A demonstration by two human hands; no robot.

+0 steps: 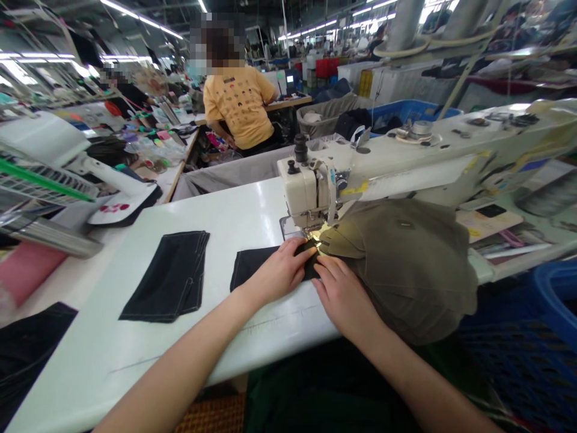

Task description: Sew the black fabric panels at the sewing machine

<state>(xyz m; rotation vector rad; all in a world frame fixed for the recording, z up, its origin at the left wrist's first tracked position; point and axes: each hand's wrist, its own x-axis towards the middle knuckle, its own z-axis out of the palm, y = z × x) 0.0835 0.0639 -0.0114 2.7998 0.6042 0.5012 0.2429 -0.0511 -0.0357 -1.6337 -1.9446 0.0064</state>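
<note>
My left hand [285, 266] lies on a black fabric piece [252, 264], its fingers stretched out and pressing the cloth flat close to the needle. Beside it, my right hand [341, 290] has its fingers closed at the near edge of that piece, where it meets an olive-brown garment [410, 264]. The sewing machine [300, 186] stands over both cloths, and its lamp lights the presser foot area. The garment bunches to the right under the machine arm. My fingers partly cover the cloth at the needle.
Black stitched fabric pieces [164, 276] lie stacked on the white table [234, 210]. More dark cloth [31, 340] is at the far left. A blue basket [523, 355] stands at the right. Beyond the table, a person in a yellow shirt [238, 105] is near grey and blue bins.
</note>
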